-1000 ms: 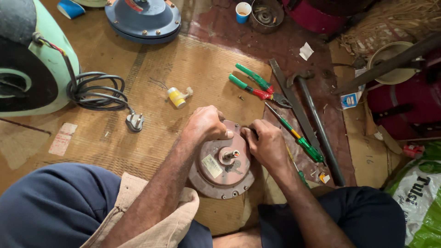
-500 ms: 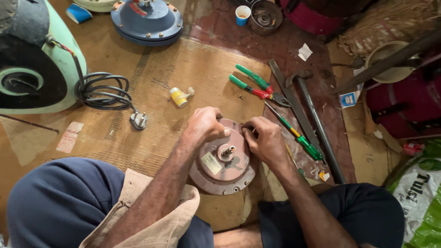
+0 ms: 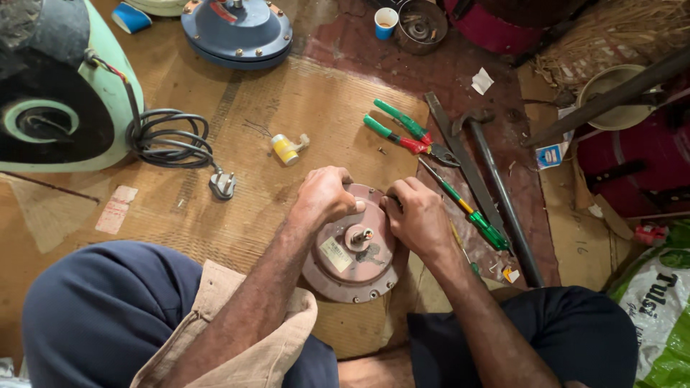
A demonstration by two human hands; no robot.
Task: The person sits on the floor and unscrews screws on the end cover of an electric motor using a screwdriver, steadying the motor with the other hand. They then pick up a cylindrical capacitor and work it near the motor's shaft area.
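A round motor housing [image 3: 353,251] of dull pink-brown metal lies flat on the woven mat [image 3: 237,165], in the lower middle of the frame. A short steel shaft [image 3: 361,235] stands up from its centre. A pale rectangular label is on its top face, left of the shaft, and small bolts show along its lower rim. The left hand [image 3: 323,195] and the right hand [image 3: 417,215] cover its upper edge.
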